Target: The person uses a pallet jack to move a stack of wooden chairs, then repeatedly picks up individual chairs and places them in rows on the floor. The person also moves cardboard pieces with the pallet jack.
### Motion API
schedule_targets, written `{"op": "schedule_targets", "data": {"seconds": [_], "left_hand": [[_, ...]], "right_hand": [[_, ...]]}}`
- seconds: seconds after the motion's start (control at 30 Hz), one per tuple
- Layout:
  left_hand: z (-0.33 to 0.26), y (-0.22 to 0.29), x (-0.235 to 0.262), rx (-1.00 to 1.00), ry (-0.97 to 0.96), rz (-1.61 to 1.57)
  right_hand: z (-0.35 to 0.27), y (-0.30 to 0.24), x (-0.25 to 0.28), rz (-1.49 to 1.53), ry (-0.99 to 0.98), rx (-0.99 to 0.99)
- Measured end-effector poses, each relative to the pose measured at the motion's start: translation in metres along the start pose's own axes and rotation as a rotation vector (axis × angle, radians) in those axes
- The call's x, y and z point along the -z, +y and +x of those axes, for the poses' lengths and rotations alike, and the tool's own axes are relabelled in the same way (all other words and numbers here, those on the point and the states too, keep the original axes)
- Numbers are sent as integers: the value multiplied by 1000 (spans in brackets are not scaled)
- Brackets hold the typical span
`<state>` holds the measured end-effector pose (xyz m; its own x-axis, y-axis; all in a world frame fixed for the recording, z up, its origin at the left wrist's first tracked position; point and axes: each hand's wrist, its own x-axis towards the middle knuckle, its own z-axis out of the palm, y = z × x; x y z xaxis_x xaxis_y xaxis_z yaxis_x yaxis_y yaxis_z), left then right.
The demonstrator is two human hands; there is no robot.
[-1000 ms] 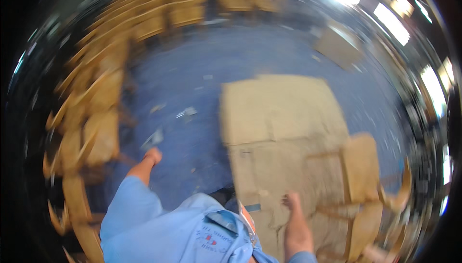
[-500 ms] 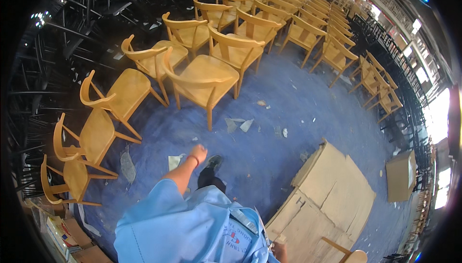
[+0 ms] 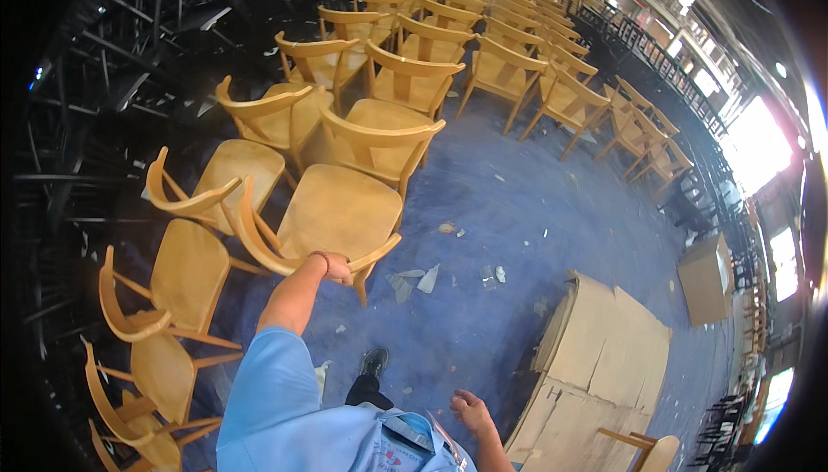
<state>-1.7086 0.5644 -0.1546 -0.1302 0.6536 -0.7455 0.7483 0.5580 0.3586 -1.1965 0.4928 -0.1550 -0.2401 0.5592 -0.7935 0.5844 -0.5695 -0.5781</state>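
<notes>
My left hand (image 3: 335,267) reaches forward from a light blue sleeve and grips the curved backrest of the nearest wooden chair (image 3: 332,213), a pale yellow chair with a rounded seat. My right hand (image 3: 468,409) hangs low at my side, fingers loosely curled, holding nothing, beside flattened cardboard sheets (image 3: 604,351). My dark shoe (image 3: 373,362) stands on the blue carpet below the chair.
Rows of matching wooden chairs (image 3: 405,84) fill the left and far side. Black stacked chair frames (image 3: 112,66) stand beyond them. Paper scraps (image 3: 414,280) litter the blue carpet. A closed cardboard box (image 3: 705,278) sits at right, with a chair (image 3: 642,448) on the cardboard.
The view has swung from the cardboard toward the chairs. My left hand has moved forward and taken hold of the nearest chair's backrest. My right hand has come into view at my side.
</notes>
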Motion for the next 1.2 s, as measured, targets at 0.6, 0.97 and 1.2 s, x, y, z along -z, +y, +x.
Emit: {"op": "schedule_targets", "data": {"seconds": [0.6, 0.97, 1.2], "left_hand": [[-111, -5, -101, -261, 1021, -278], [-96, -78, -73, 234, 620, -1567], [-73, 42, 9, -119, 476, -1348]], "right_hand": [[105, -98, -55, 465, 267, -95], [113, -86, -27, 728, 157, 77], [17, -164, 113, 933, 229, 99]]}}
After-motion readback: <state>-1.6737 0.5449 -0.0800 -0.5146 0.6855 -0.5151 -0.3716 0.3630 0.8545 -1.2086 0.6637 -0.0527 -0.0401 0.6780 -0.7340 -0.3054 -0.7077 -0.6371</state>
